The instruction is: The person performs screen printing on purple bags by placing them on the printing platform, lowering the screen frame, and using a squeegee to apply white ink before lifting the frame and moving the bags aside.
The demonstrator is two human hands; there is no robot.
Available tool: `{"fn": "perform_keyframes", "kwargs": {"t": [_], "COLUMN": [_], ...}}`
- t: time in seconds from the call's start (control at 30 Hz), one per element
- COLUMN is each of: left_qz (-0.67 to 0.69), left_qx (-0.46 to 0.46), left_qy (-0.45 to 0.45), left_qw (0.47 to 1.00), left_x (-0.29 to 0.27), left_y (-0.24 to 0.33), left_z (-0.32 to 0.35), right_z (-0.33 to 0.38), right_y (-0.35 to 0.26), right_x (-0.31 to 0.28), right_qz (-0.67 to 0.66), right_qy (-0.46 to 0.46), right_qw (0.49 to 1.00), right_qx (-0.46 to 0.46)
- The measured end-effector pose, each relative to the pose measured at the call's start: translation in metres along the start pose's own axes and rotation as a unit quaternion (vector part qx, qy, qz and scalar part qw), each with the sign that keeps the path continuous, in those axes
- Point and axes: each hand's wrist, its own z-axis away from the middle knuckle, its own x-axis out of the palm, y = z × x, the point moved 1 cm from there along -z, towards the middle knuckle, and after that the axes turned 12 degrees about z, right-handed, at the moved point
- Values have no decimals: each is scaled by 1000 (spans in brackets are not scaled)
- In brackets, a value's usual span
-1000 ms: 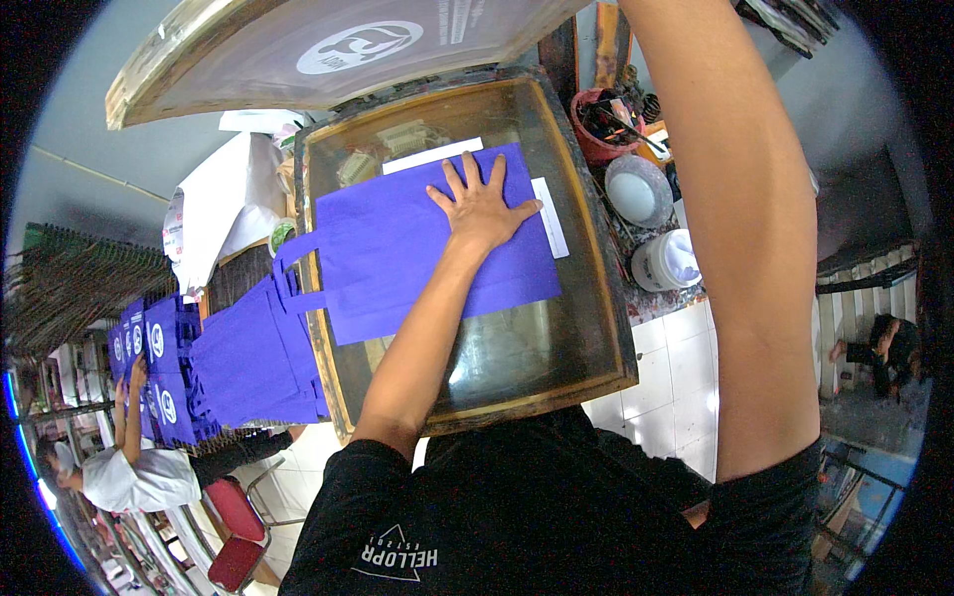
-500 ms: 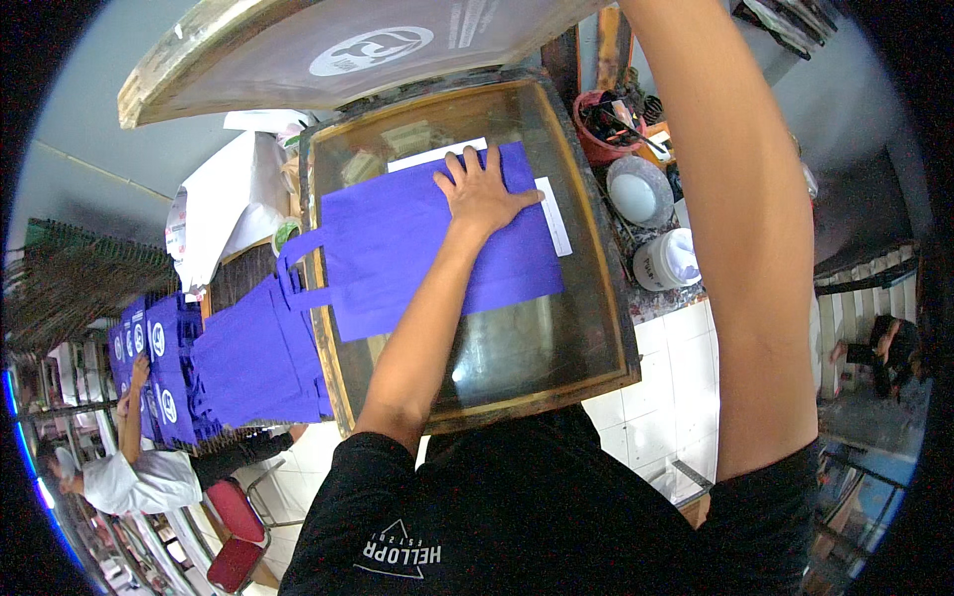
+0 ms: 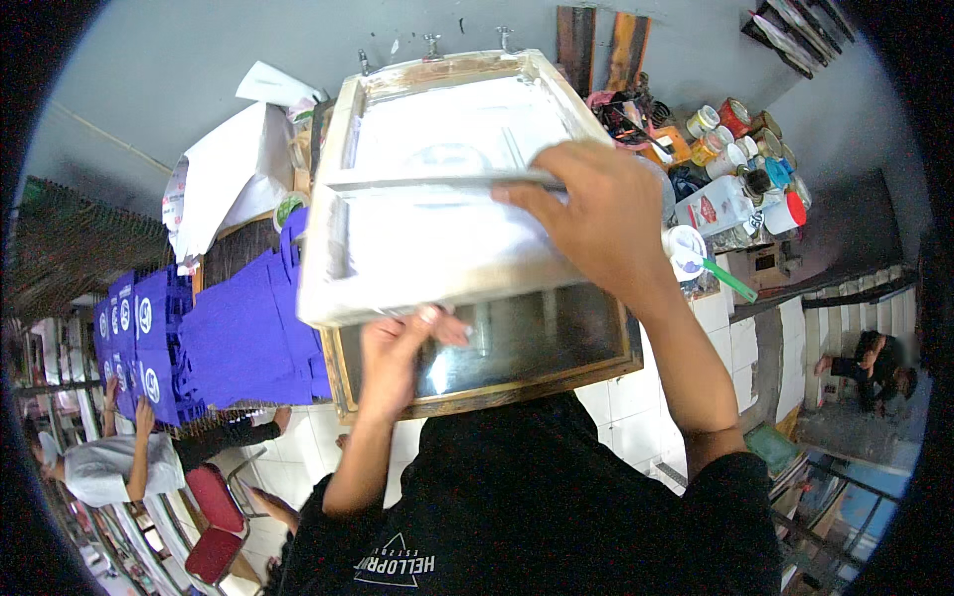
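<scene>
Over glass table (image 3: 556,343), both hands grip: left (image 3: 393,353) screen frame (image 3: 447,209), right (image 3: 596,214) squeegee (image 3: 437,182).

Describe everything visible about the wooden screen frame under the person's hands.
The screen frame is a rectangular frame of pale, ink-smeared wood around a whitish mesh with a faint round design. It lies lowered and slightly tilted over the glass-topped printing table. The left hand grips its near edge; the right hand presses a long squeegee across the mesh. Metal hinge clamps hold its far edge.
</scene>
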Motion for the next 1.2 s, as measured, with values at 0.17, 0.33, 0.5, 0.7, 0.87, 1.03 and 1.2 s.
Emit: {"fn": "perform_keyframes", "kwargs": {"t": [0.17,0.33,0.5,0.7,0.87,1.03,1.2], "left_qz": [22,20,37,104,-363,-655,-668], "left_qx": [-117,-129,-30,223,218,146,96], "left_qy": [76,58,30,-44,-88,-46,-39], "left_qw": [990,990,998,968,901,740,737], "left_x": [-22,-30,-14,41,72,75,82], "left_y": [-70,-76,-43,45,-10,-89,-94], "left_z": [18,18,18,-42,-179,-228,-225], "right_z": [51,66,54,-52,-142,-184,-198], "right_y": [-2,-7,-9,5,9,27,38], "right_x": [42,53,29,-23,-65,-65,-67], "right_qz": [-48,-30,-18,102,133,106,143], "right_qy": [-170,-188,-98,150,51,79,116], "right_qw": [984,982,995,980,989,990,982], "right_qx": [14,-16,-1,-79,-27,-50,-51]}}
